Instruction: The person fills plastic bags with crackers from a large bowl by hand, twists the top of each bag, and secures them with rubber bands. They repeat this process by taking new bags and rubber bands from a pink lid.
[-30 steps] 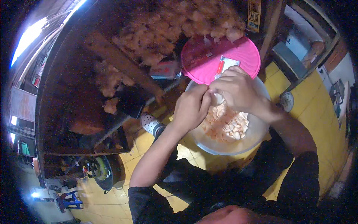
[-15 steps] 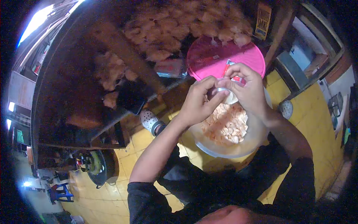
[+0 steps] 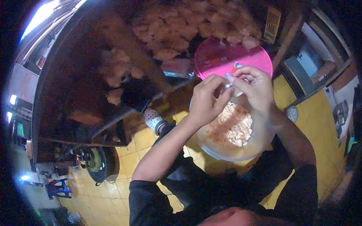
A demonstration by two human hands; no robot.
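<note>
Head view, looking down: we see both hands brought together above a bowl, fingertips meeting. The left hand [image 3: 205,102] and the right hand [image 3: 255,89] pinch a small pale piece [image 3: 229,86] between them; we cannot tell what it is. A red-and-white item [image 3: 235,67] pokes out above the right hand's fingers. Under the hands, the clear bowl [image 3: 261,141] holds pale peeled pieces [image 3: 230,128]. Just behind it lies a pink lid [image 3: 217,62], and beyond that a heap of tan bulbs [image 3: 169,30] on the dark table [image 3: 75,94].
</note>
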